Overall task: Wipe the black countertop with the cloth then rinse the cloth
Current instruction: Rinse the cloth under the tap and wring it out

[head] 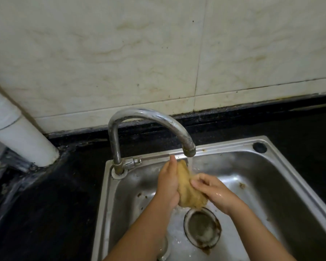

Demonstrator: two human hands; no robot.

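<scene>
Cloth (190, 187), tan and sodden, sits bunched between both hands over the basin of the steel sink (282, 178), just under the faucet (151, 119) spout. The left hand (167, 183) wraps its fingers and thumb round the upper left side of the wad, fingertips reaching up toward the spout. The right hand (213, 187) presses and pinches the other side, its curled fingers (198, 180) on the fabric and its back shining wet.

By my reading, the rinsing step is in hand; the black counter (51, 204) around the sink lies well apart from both hands, so the wiping looks to be done with. Whether water is running right now is hard to tell, though splashes near the spout and the wet basin suggest it.

The wad is elongated. Its long axis runs on a diagonal, from a narrower tip up near the spout down and to the right toward a thicker end that hangs just above the drain strainer (202, 227).

Next, I would expect the cloth to need rubbing or turning between the palms so every fold meets the water, then a firm twist along that long axis to wring it, kept low in the basin so drips fall inside.
</scene>
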